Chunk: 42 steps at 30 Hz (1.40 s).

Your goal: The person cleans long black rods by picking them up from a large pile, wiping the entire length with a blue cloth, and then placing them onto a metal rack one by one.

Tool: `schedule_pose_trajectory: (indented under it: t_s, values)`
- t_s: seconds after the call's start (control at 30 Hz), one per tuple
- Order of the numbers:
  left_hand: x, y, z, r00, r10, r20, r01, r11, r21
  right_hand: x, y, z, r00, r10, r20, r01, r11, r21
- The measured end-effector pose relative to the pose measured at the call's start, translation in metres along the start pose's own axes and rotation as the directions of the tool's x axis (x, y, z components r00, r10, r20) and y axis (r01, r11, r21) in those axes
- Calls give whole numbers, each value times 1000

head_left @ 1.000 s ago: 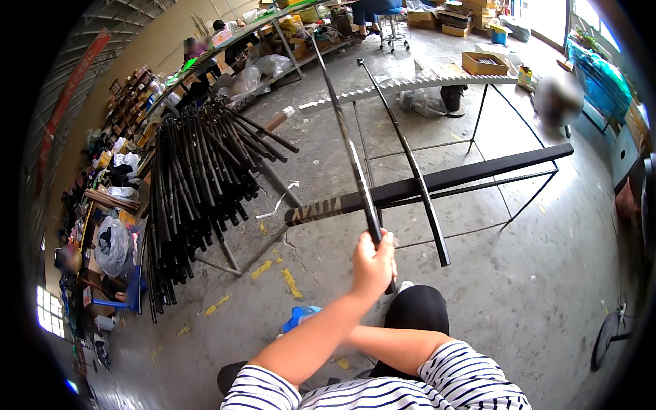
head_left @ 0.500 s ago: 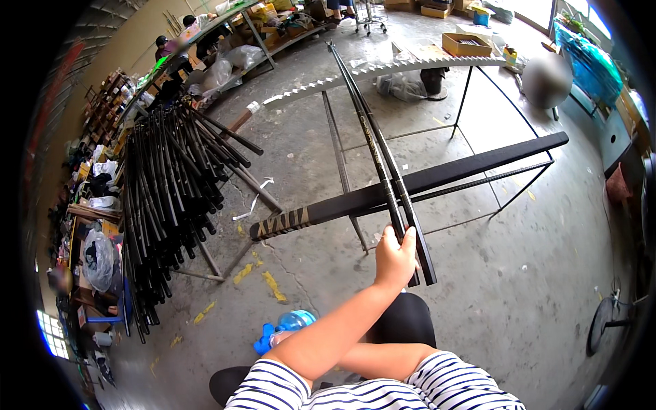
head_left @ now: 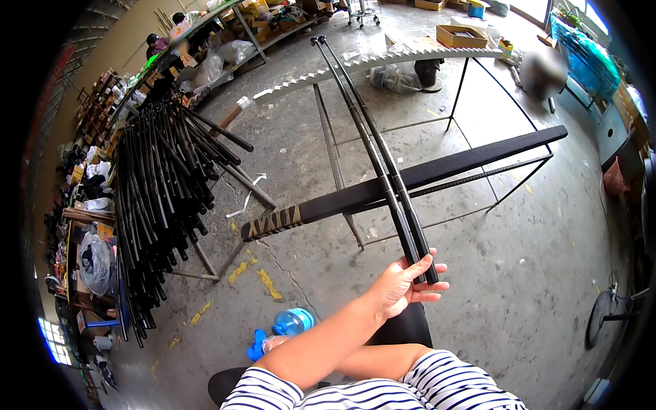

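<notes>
Two slim black fishing rods (head_left: 383,171) lie side by side across a black padded bar (head_left: 471,154), tips pointing away from me. At their near butt ends, my left hand (head_left: 404,287) holds them, thumb over the top and spread fingers beneath. My right forearm crosses under the left one. At its end my right hand (head_left: 275,344), mostly hidden by the left forearm, appears to grip a clear blue bottle (head_left: 294,320) with a solid blue end piece. The fingers there barely show.
A thick bundle of black rods (head_left: 160,205) leans on a rack at left. Beyond the padded bar runs a notched pale rail (head_left: 376,63) on a metal frame (head_left: 451,102). A cardboard box (head_left: 465,36) stands farther back, a fan (head_left: 601,320) at right. People sit at the far left.
My left hand has slid toward the butt ends of the rods, and its fingers have opened out beneath them. The far tips have spread apart and shifted slightly left.
</notes>
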<state>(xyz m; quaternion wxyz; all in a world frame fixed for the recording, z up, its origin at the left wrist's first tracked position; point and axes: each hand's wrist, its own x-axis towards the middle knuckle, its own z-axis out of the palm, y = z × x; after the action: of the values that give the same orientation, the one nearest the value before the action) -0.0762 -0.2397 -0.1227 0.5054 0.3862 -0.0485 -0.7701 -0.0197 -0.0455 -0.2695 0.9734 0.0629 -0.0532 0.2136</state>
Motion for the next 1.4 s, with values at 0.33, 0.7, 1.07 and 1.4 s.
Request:
schedule_pose_trajectory:
  t_s: [0.33, 0.7, 1.07, 1.4]
  values:
    - [10, -12, -13, 994, 102, -41, -109, 975, -196, 8, -1, -19, 997, -39, -72, 33, 996, -84]
    - [-191, 106, -95, 544, 833, -99, -50, 150, 987, 5, -49, 109, 817, -239, -525, -563, -129, -816]
    - [-247, 267, -228, 3, 776, -630, 439, 566, 698, 12, -46, 95, 754, -318, -575, -599, 28, -800]
    - [-262, 276, -262, 134, 722, -678, -553, 622, 553, 18, -38, 91, 752, -328, -572, -595, 37, -803]
